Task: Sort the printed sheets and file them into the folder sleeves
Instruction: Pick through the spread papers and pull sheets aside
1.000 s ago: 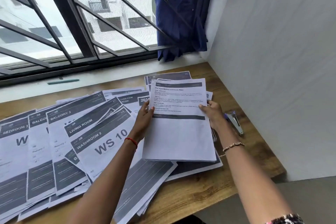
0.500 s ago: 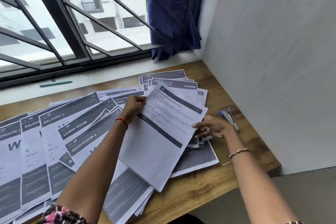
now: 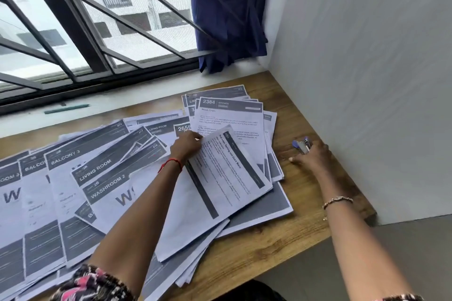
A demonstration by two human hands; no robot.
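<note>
We held a sheaf of printed sheets [image 3: 220, 178] tilted across the middle of the wooden surface [image 3: 305, 215], its dark header band running diagonally. Its lower end lay over other papers. Our left grip [image 3: 187, 145] had its fingers curled onto the sheaf's upper left corner, pinching the paper there. A red thread [image 3: 171, 164] circled that wrist.

Just behind the sheaf lay a smaller stack, topped by a sheet headed "2384 KITCHEN" [image 3: 230, 115]. To the left, many more sheets fanned out and overlapped across the surface. Among them were "BALCONY 3" [image 3: 66, 156], "LIVING ROOM" [image 3: 95, 170] and "WASHROOM 2" [image 3: 107, 186].

Our right grip [image 3: 313, 156] was well apart from the sheaf, near the white wall [image 3: 367, 80]. Its fingers lay over a stapler [image 3: 302, 146] with a blue end, and its thumb stretched out along the wood. We could not tell whether the fingers had closed on the stapler or only rested on it. A thin bracelet [image 3: 337, 201] sat on that wrist.

Beyond the surface, a green pen [image 3: 67, 109] lay on the pale sill. Above it stood a barred window [image 3: 80, 19], with a dark blue cloth [image 3: 227, 14] hanging at its right end.
</note>
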